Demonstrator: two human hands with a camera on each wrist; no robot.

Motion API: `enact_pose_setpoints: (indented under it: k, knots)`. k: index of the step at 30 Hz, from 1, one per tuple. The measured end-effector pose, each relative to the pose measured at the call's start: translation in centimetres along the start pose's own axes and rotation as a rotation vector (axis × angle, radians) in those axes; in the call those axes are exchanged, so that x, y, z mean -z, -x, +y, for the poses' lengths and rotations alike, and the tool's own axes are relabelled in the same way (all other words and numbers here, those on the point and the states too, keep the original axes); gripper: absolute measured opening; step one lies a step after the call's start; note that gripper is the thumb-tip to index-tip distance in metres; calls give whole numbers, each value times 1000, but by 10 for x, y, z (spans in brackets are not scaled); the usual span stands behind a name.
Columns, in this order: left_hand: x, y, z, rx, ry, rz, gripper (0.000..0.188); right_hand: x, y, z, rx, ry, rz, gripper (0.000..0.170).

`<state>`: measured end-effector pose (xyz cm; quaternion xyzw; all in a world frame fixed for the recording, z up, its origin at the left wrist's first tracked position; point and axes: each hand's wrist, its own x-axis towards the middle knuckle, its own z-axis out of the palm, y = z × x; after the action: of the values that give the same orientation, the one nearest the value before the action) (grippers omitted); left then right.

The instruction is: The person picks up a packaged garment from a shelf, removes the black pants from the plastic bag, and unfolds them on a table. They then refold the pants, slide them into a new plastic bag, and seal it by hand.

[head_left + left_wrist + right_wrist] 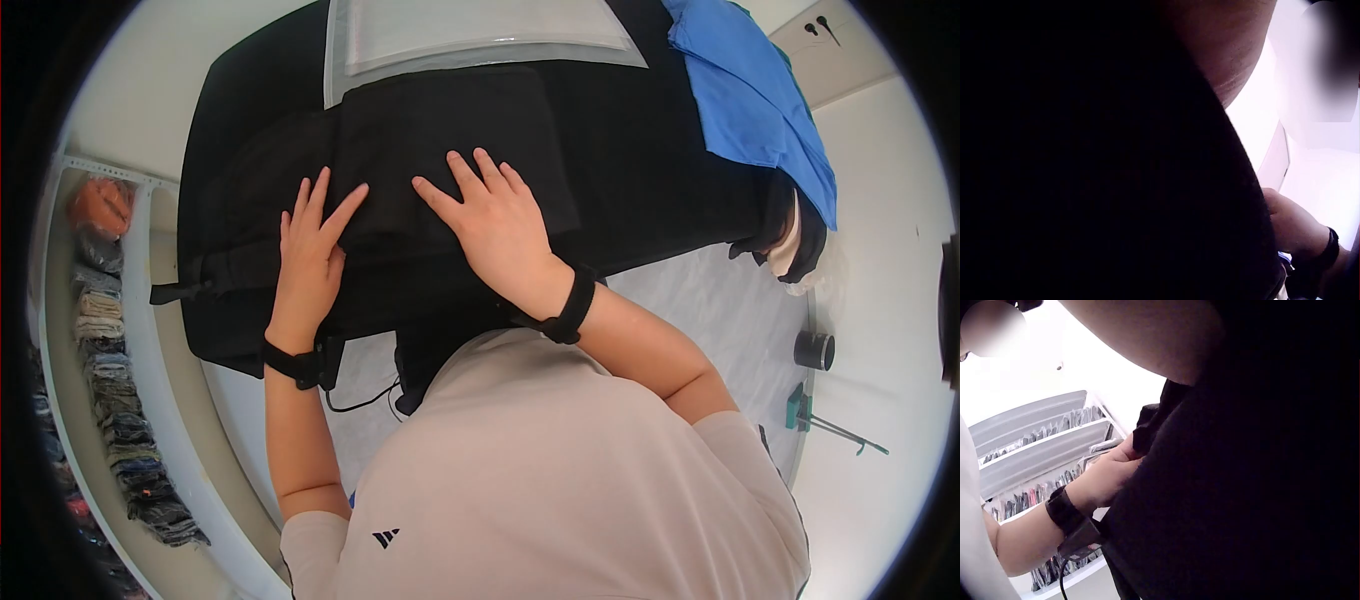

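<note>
Left hand [308,270] and right hand [505,225], fingers nearly straight and spread, resting on black cloth [445,125], gripping nothing, the cloth lying under and beyond the fingers

1. Folded garment [440,120]: plain black.
2. Table cover [640,180]: black.
3. Plastic bags [490,25], far: translucent white.
4. Draped cloth [740,90], far right: plain blue.
5. T-shirt [570,460], near: pale beige, black three-bar logo [386,539].
6. Wrist straps [576,305]: black.
7. Bagged item [103,206], left: orange.

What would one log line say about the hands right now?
left hand: fingers spread on black fabric | right hand: fingers spread, same fabric | clear plastic: ahead of both hands | blue cloth: off to the right
</note>
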<state>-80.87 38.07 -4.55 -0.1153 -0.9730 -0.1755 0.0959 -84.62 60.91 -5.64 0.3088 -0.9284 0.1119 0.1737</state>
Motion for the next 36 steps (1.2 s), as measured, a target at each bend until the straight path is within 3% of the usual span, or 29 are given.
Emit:
enact_pose_setpoints:
  k: [1,3,6,9,25,32,36]
  knots:
    - [0,-1,0,28,-48,-72,66,1,1,1,-1,2,1,57]
    - [-2,-2,-1,46,-18,-57,64,8,5,4,-18,47,15,45]
    - [-5,-2,-5,66,50,-15,62,27,12,25,-146,123,100,40]
    - [-7,1,-6,69,89,17,62,26,26,48,-263,15,145,44]
    - [-5,3,-11,55,151,53,64,14,30,56,-139,-78,142,50]
    - [-5,3,-10,46,159,69,65,9,35,58,-176,-144,124,49]
    - [-6,3,-10,56,167,72,64,30,37,50,-170,-52,-26,52]
